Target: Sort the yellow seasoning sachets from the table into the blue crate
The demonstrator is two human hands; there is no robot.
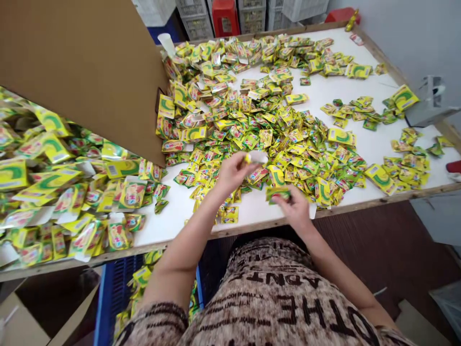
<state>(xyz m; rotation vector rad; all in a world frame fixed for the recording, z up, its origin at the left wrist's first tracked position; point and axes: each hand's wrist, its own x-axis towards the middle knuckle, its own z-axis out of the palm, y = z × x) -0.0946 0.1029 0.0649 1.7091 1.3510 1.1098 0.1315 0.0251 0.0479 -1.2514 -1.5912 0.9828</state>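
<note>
A white table (360,91) is strewn with several small yellow-green sachets (252,120). My left hand (232,172) is raised over the near part of the heap, fingers pinched on a small sachet with a white end (256,157). My right hand (296,205) sits lower, near the table's front edge, fingers closed on a green-and-yellow sachet (277,193). Both hands are a little blurred. More sachets lie heaped at the left (54,192), partly under a cardboard flap.
A large brown cardboard sheet (90,62) leans over the table's left side. A blue crate (111,293) with sachets stands under the table at the left. Plastic crates (223,17) stand behind the table. A grey device (430,103) sits at the right edge.
</note>
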